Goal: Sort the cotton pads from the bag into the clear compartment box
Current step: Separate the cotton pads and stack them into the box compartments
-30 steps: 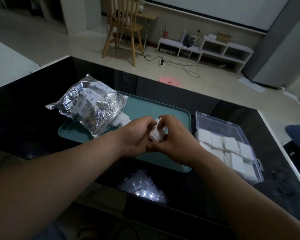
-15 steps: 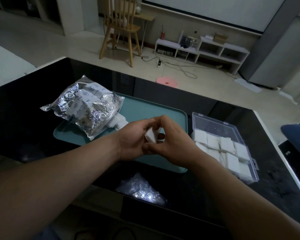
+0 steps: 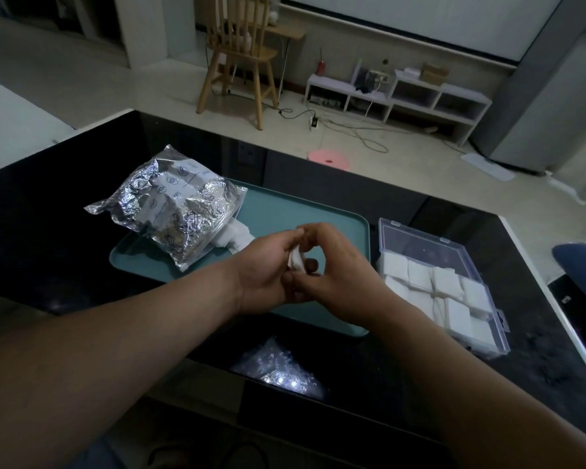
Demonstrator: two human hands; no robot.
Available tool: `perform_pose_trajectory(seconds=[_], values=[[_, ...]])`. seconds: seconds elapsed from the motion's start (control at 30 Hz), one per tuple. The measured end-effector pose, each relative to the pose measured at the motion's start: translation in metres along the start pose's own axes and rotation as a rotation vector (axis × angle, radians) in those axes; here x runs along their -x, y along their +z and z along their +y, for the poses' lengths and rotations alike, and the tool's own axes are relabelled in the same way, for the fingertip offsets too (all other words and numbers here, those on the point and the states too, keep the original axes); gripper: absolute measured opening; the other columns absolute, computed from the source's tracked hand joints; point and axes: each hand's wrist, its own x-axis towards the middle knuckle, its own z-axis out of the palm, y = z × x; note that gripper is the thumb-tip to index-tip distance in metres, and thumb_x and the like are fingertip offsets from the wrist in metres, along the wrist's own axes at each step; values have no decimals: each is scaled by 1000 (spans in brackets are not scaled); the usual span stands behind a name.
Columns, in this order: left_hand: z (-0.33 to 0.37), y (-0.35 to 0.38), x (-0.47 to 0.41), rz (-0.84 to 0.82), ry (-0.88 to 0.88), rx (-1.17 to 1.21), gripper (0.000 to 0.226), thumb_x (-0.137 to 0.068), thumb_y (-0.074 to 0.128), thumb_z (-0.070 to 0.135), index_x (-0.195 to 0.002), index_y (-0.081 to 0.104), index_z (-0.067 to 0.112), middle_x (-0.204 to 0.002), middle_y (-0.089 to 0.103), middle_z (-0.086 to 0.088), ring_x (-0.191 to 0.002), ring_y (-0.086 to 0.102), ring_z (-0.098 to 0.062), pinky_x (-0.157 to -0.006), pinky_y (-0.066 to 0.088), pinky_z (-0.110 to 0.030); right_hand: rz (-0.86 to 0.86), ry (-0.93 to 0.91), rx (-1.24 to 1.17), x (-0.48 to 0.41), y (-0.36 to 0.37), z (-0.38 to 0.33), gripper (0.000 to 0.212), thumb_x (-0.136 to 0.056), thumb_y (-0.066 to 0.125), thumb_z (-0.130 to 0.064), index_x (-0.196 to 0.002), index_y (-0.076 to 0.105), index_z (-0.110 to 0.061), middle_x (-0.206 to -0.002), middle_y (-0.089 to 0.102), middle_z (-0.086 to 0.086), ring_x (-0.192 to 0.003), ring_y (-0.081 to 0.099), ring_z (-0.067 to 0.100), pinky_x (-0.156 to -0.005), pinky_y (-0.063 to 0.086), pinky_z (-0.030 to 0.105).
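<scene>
Both hands meet over the teal tray (image 3: 318, 211). My left hand (image 3: 264, 269) and my right hand (image 3: 339, 269) pinch a small stack of white cotton pads (image 3: 295, 260) between their fingertips; most of the stack is hidden by fingers. The crinkled silver bag (image 3: 173, 211) lies on the tray's left end, and a few white pads (image 3: 236, 236) spill from its open mouth. The clear compartment box (image 3: 430, 252) stands right of the tray with its lid open, its near compartments filled with white pads (image 3: 433, 286).
Everything sits on a glossy black table (image 3: 48, 204) whose right edge runs close past the box. A light glare spot (image 3: 278, 370) reflects near the front edge. A wooden chair (image 3: 237, 52), a low white shelf and a pink disc are on the floor beyond.
Both hands stay together on the pads. Less of the white stack shows now, as the fingers have closed round it.
</scene>
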Motion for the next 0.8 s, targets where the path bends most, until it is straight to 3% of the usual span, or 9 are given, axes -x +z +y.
perform_pose_trajectory(seconds=[0.07,0.13,0.27,0.37,0.5,0.6,0.67,0.73,0.8], values=[[1,4,3,-4,17,9,37,-106,31,47,-100,63,28,-77,47,0,-59,53,-14,-63,52,-32,36,18,14,1,2,2,26,-91,72,-29,-109,55,-21,-122,57,-10,-114,54,8,-95,46,29],[3,12,5,-55,59,33,35,-103,30,39,-104,61,22,-75,52,-1,-60,56,-15,-67,51,-34,96,88,30,3,2,3,16,-98,64,-33,-110,59,-23,-120,56,-11,-111,53,3,-91,44,22],[-3,26,-10,166,241,3,27,-93,38,4,-108,60,2,-101,64,-16,-81,65,-25,-68,60,-40,164,242,70,4,-9,10,11,-97,62,-33,-104,61,-24,-107,57,-9,-93,53,5,-76,41,23],[-13,41,-16,335,339,-330,22,-98,40,3,-114,55,-1,-108,62,-21,-91,65,-30,-68,62,-37,175,349,1,9,-22,12,11,-100,60,-33,-101,65,-24,-94,64,-11,-84,60,4,-69,44,24],[-20,66,-19,264,407,-632,13,-104,48,12,-110,58,7,-92,61,-9,-76,60,-16,-65,60,-30,146,404,3,20,-43,20,20,-100,64,-40,-96,72,-21,-87,73,-6,-83,69,12,-75,55,36],[-23,84,-29,286,471,-723,34,-102,46,8,-135,52,16,-97,60,-7,-84,62,-19,-71,61,-36,296,510,-107,31,-72,37,9,-90,75,-25,-96,70,-19,-89,74,0,-83,71,18,-71,55,38],[-25,92,-39,301,528,-840,38,-101,47,10,-138,51,20,-91,59,-2,-84,60,-19,-78,59,-42,437,596,-168,44,-97,50,19,-88,78,-21,-101,65,-19,-92,72,4,-80,70,21,-60,50,33],[-29,94,-49,274,574,-1049,32,-99,51,12,-130,59,17,-100,63,0,-92,61,-17,-85,53,-37,472,678,-144,60,-113,65,24,-88,78,-20,-104,61,-22,-96,69,4,-82,70,21,-58,51,32],[-39,93,-56,219,573,-1287,30,-97,53,12,-125,63,16,-117,62,-1,-107,60,-17,-93,46,-28,413,741,-76,74,-117,79,22,-85,79,-19,-99,62,-24,-95,70,2,-84,70,22,-69,61,43]])
